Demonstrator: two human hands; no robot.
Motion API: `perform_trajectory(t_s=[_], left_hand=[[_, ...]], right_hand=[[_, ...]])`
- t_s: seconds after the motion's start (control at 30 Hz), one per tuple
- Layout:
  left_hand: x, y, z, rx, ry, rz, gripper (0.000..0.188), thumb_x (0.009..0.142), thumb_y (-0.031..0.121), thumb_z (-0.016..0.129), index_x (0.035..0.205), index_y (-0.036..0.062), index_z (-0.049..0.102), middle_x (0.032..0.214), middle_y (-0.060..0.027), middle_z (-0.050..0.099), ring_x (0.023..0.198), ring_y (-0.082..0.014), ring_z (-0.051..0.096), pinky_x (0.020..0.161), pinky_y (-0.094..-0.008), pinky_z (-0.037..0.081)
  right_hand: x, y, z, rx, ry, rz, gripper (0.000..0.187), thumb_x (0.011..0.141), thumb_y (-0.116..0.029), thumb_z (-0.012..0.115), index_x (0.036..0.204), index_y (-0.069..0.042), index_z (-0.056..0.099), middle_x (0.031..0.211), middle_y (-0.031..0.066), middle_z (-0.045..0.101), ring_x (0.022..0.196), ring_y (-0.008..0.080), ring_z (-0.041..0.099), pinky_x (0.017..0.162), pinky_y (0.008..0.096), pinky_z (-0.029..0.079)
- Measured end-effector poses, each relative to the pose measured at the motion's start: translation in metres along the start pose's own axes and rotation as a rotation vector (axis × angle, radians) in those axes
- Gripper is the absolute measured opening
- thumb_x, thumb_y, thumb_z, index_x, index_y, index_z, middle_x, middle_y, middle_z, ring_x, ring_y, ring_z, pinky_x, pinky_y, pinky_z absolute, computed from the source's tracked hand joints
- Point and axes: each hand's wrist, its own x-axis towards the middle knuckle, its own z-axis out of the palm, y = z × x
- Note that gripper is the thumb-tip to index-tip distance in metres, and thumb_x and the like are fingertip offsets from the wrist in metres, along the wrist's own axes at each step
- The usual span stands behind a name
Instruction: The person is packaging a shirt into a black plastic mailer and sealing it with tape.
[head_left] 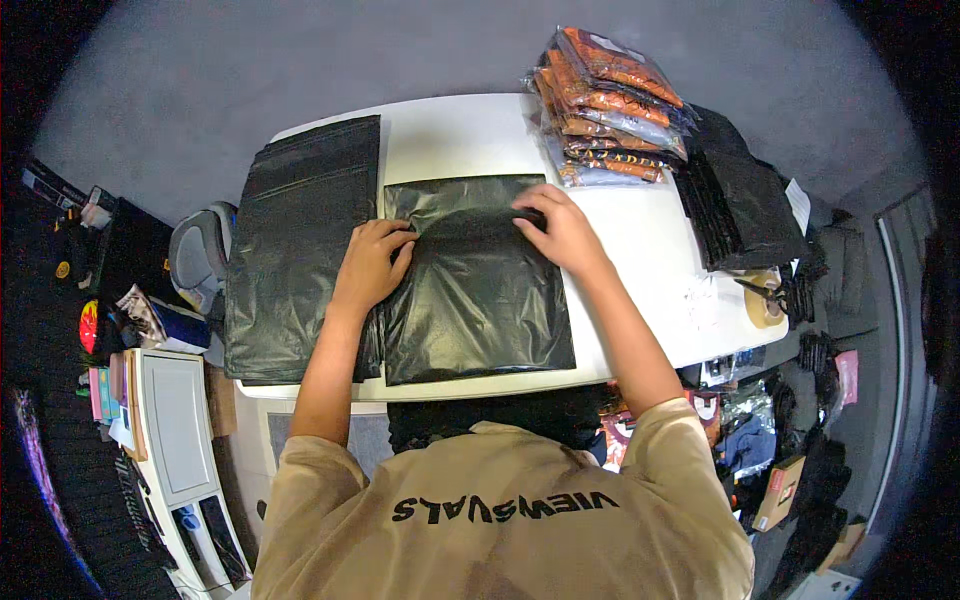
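A black plastic mailing bag lies flat on the white table in front of me, its surface creased and shiny. My left hand rests at the bag's upper left edge, fingers bent loosely and thumb apart. Over the upper right part of the bag is my right hand, its thumb and forefinger apart with nothing seen between them. A stack of flat black bags lies to the left, just beside my left hand.
Clear-wrapped orange and dark packages form a tall pile at the back right. Folded black bags are stacked at the right, near scissors and a tape roll. A white cabinet and grey chair stand left.
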Motion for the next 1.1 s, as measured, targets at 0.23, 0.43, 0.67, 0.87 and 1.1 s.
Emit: perform_trajectory(t_s=[0.23,0.43,0.67,0.87,1.1], left_hand=[[0.000,0.004,0.004,-0.012,-0.014,-0.032,0.017,0.097,0.014,0.071,0.112,0.0090,0.078,0.126,-0.0108,0.072,0.123,-0.0335,0.063,0.110,-0.0467,0.046],[0.016,0.020,0.011,0.091,-0.020,-0.116,0.025,0.094,0.013,0.070,0.118,0.0069,0.075,0.126,-0.0138,0.071,0.124,-0.0362,0.062,0.110,-0.0486,0.046],[0.068,0.045,0.080,0.084,0.019,-0.018,0.051,0.097,0.017,0.065,0.146,0.0056,0.058,0.155,-0.0204,0.054,0.146,-0.0436,0.047,0.121,-0.0570,0.038],[0.090,0.044,0.084,0.205,-0.207,-0.058,0.062,0.103,0.022,0.058,0.161,0.0075,0.041,0.170,-0.0190,0.036,0.158,-0.0441,0.030,0.125,-0.0685,0.026],[0.097,0.052,0.098,0.180,-0.152,-0.033,0.061,0.101,0.024,0.060,0.157,0.0042,0.046,0.165,-0.0194,0.041,0.156,-0.0441,0.033,0.123,-0.0718,0.026]], right_hand=[[0.032,-0.016,0.054,-0.173,-0.137,-0.019,0.066,0.095,-0.036,0.077,0.154,-0.016,0.055,0.167,0.0206,0.042,0.157,0.0426,0.034,0.126,0.0602,0.032],[0.025,-0.002,0.072,-0.295,-0.209,0.101,0.078,0.098,-0.053,0.067,0.165,-0.022,0.042,0.174,0.0229,0.026,0.162,0.0435,0.020,0.130,0.0642,0.017],[0.030,0.006,0.054,-0.043,-0.160,0.098,0.067,0.102,-0.033,0.065,0.163,-0.017,0.044,0.172,0.0253,0.029,0.161,0.0445,0.024,0.130,0.0577,0.022],[0.027,0.020,-0.004,0.317,0.038,0.183,0.046,0.102,0.000,0.049,0.144,-0.009,0.066,0.139,0.0237,0.069,0.134,0.0344,0.064,0.116,0.0399,0.046],[0.028,0.025,-0.003,0.272,0.147,0.191,0.038,0.102,-0.005,0.055,0.136,-0.006,0.070,0.129,0.0240,0.073,0.125,0.0369,0.068,0.109,0.0405,0.050]])
